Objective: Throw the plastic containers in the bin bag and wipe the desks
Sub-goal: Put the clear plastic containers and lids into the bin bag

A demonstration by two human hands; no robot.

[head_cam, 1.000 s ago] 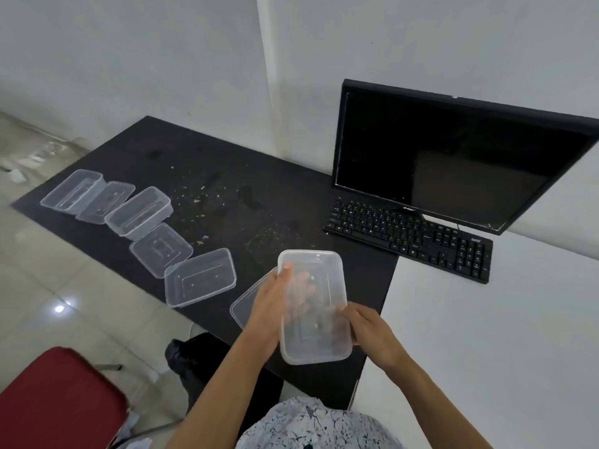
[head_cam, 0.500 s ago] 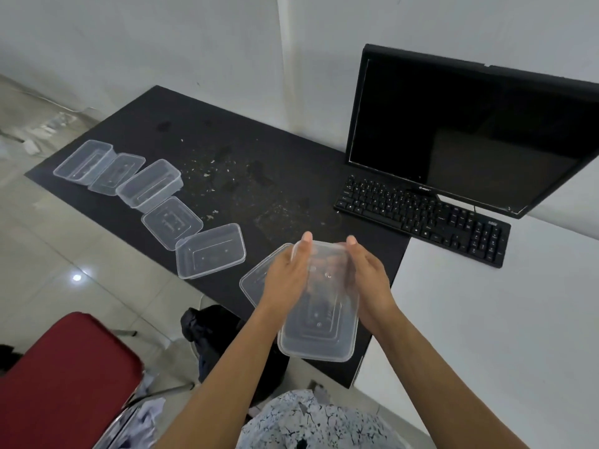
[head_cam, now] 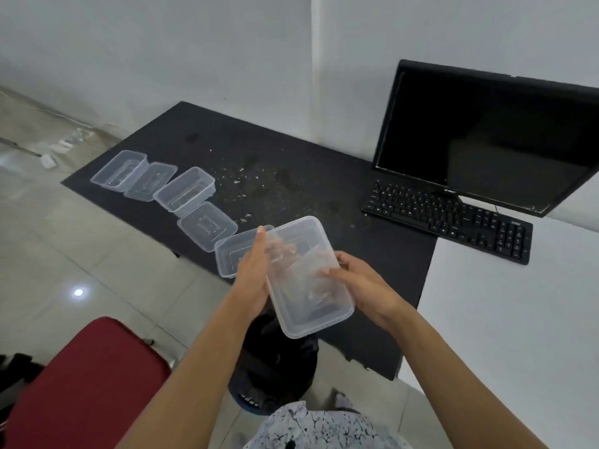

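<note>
Head view, nearest first: a black bin bag slumps on the floor under the near edge of the black tabletop, with a red chair to its left. Directly above the bag, both hands hold one clear plastic container off the tabletop. Its long axis runs away from the person, and its near end hangs over the bag. The left hand is clamped on the left long side, thumb up along the rim. The right hand has its fingers curled over the right long side. The bag therefore lies straight down from the fingers, both hands about equally near, so the drop looks like lowering and letting go. Farther out, five more containers line the near edge toward the left corner, with crumbs beyond them. Last come the keyboard and monitor.
</note>
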